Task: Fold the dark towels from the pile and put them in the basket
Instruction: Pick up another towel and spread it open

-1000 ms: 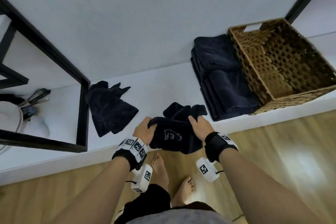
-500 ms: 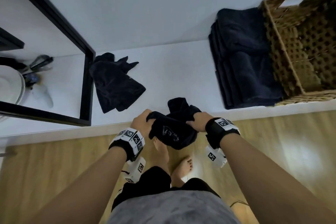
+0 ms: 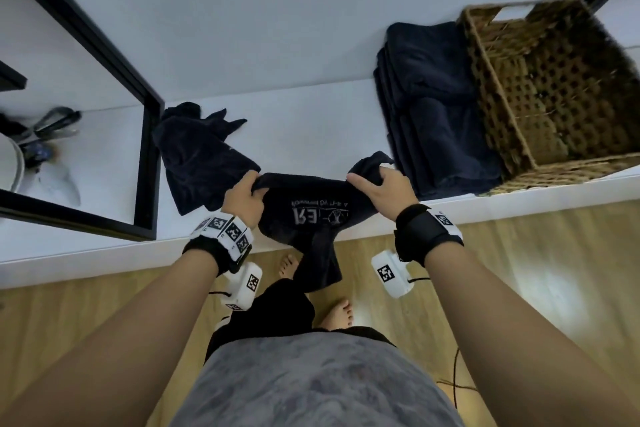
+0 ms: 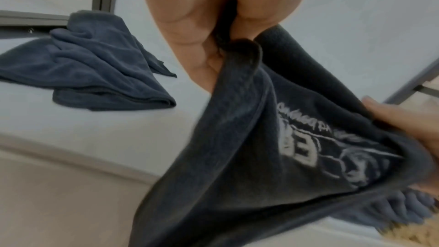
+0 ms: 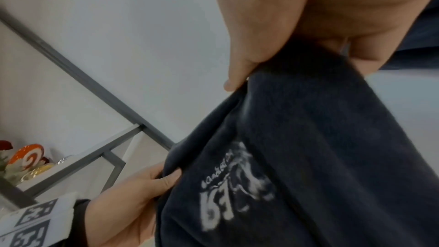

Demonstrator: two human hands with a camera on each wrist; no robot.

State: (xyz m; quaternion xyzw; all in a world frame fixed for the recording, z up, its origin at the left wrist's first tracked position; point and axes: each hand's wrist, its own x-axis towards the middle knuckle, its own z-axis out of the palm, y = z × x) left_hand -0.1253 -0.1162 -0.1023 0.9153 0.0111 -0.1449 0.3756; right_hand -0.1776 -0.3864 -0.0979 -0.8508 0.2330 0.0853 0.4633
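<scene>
One dark towel with pale printed lettering is stretched between two hands above the front edge of the white desk, its lower part hanging down past the edge toward the wooden floor. The left hand has its fingers curled round the towel's left top corner, pinching the bunched hem. The right hand grips the right top corner, thumb laid along the upper edge and the other fingers closed over a wad of cloth.

On the desk lie more dark towels: one crumpled towel to the left, just beside the left hand, and one folded stack to the right; how many towels the stack holds cannot be told. The stack lies touching the left wall of one wicker basket, which stands at the right end of the desk with no towel visible inside.

A black frame stands on the desk at left.
</scene>
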